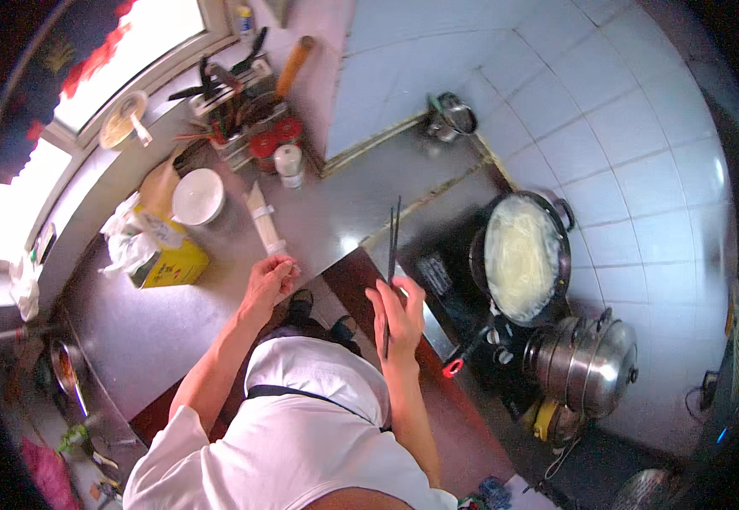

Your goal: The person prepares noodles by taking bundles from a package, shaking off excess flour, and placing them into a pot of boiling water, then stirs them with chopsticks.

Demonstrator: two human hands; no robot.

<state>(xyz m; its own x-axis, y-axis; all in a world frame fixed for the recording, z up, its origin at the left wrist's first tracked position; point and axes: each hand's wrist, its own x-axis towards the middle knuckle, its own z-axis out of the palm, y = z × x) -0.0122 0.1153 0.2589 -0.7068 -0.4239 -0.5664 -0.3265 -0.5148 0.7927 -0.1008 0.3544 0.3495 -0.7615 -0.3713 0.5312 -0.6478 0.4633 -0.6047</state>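
Observation:
My right hand (399, 315) holds a pair of dark chopsticks (394, 239), their tips pointing up and away from me. To its right, a dark pan (475, 264) sits on the black stove, filled with a pale, whitish food (522, 255) whose kind I cannot make out. The pan's handle with a red end (454, 368) reaches toward me. My left hand (272, 278) is raised with its fingers curled together, and nothing shows in them. Just beyond it lies a banded bundle of thin pale sticks (261, 213), perhaps dried noodles, on the counter (299, 223).
A stacked metal steamer pot (589, 363) stands beside the pan. On the left counter are a white bowl (198, 197) and a yellow box (178, 264) with white plastic on it. Behind stand red-lidded jars (263, 145) and a utensil rack (229, 95). A metal container (452, 115) occupies the far corner.

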